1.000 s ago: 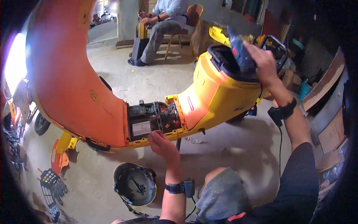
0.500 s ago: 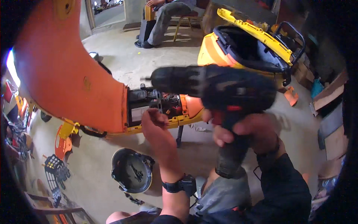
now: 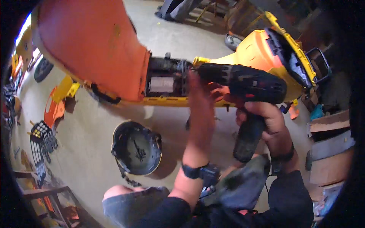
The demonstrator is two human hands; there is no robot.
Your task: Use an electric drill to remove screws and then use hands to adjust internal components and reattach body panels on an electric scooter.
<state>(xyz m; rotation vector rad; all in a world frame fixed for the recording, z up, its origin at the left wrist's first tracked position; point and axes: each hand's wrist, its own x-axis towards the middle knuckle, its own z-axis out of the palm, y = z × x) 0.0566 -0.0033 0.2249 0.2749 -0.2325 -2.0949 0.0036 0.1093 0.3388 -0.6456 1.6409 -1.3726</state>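
My right hand (image 3: 266,116) is wrapped round the grip of a black cordless drill (image 3: 254,81), which lies level with its chuck pointing left. Beside the chuck, my left hand (image 3: 199,87) reaches up over the edge of the scooter's open floor compartment (image 3: 163,66). Motion smears the left hand, and its fingertips cannot be made out. The drill's tip ends close to this hand, at the compartment's right end. Inside the compartment are dark parts and a pale label (image 3: 161,84). The scooter's large orange front panel (image 3: 95,45) rises on the left.
Below the scooter an upturned helmet (image 3: 115,142) holds a pile of small dark pieces (image 3: 140,152). Loose orange and yellow panels (image 3: 54,108) and a black grille piece (image 3: 38,146) lie at left. Cardboard (image 3: 330,121) is stacked at right. A person's legs (image 3: 178,9) show at the top.
The view has shifted, so the scooter sits higher. The drill has come down to the compartment's right end, and my left hand has moved right, beside its tip.
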